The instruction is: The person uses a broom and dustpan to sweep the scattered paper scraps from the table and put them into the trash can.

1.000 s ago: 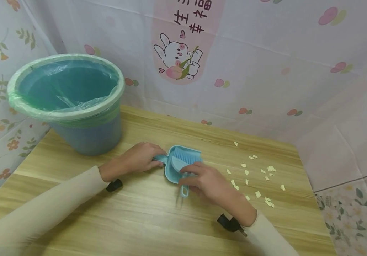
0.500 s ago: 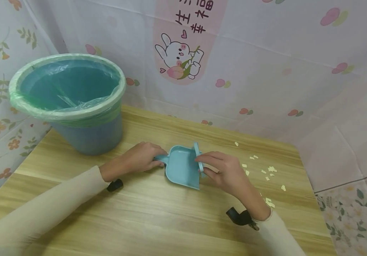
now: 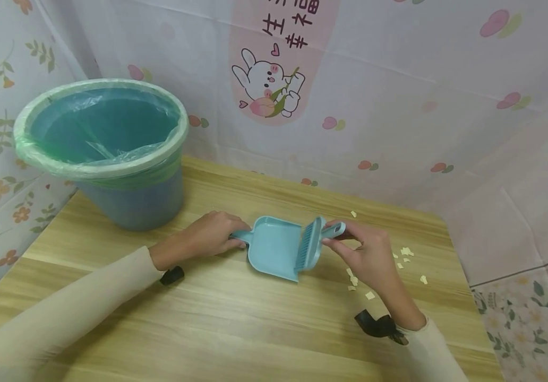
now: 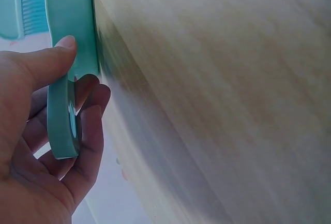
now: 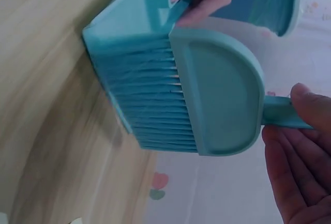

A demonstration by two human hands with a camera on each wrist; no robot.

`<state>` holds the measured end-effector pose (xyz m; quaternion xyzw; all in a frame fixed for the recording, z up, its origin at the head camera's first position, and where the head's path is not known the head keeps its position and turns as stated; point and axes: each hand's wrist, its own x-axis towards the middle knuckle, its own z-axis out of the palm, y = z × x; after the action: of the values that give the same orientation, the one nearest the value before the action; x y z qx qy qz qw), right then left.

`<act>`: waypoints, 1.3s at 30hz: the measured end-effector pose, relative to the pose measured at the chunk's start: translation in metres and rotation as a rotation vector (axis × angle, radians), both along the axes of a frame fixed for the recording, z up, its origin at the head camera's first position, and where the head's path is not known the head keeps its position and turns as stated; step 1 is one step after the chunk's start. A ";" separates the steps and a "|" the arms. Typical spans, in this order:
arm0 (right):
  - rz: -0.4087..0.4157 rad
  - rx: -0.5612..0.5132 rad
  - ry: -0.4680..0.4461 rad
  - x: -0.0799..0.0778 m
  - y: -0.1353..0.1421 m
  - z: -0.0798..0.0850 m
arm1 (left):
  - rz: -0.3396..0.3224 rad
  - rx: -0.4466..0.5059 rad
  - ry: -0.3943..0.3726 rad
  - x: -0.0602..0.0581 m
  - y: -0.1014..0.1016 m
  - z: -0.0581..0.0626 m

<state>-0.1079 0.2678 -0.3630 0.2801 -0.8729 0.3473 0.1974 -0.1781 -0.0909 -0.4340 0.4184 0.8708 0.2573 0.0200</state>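
Observation:
My left hand (image 3: 212,233) grips the short handle of a light blue dustpan (image 3: 274,246), which lies on the wooden table with its open edge facing right. In the left wrist view the thumb presses on top of the dustpan handle (image 4: 62,115) and the fingers curl below it. My right hand (image 3: 367,254) pinches the handle of a matching small hand brush (image 3: 316,244). Its bristles (image 5: 150,94) point toward the dustpan, right at its open edge. Small pale yellow paper scraps (image 3: 406,251) lie scattered beside and behind the right hand, some hidden by it.
A blue bucket (image 3: 135,204) lined with a clear greenish bag stands at the table's back left. Printed cloth (image 3: 388,106) hangs along the back and sides. The wooden tabletop (image 3: 236,323) extends toward the front.
My right hand has lifted the brush out of the dustpan, turned it and moved right, so its bristles now face the pan's open edge. The left hand and dustpan have stayed in place.

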 end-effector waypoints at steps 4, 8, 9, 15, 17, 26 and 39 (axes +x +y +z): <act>0.014 -0.018 -0.050 0.001 0.008 -0.003 | 0.003 -0.002 -0.002 0.000 0.001 0.000; 0.004 -0.036 -0.081 0.004 0.017 -0.006 | 0.004 -0.006 -0.001 -0.001 0.001 0.000; 0.002 -0.045 -0.092 0.005 0.019 -0.006 | 0.003 -0.006 0.000 -0.001 0.001 -0.001; -0.012 -0.054 -0.182 0.012 0.032 -0.004 | -0.001 0.000 0.005 -0.001 0.002 0.000; -0.038 -0.022 -0.219 0.014 0.035 -0.004 | -0.001 0.000 0.005 -0.001 0.002 0.001; -0.097 0.114 -0.321 0.016 0.042 -0.003 | -0.002 -0.012 0.007 0.000 0.002 0.003; -0.026 0.096 -0.498 0.018 0.052 0.000 | 0.018 -0.118 0.018 0.000 0.006 0.003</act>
<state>-0.0897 0.3203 -0.3626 0.1838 -0.9137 0.3611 -0.0327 -0.1783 -0.0850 -0.4306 0.4110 0.8884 0.2016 0.0345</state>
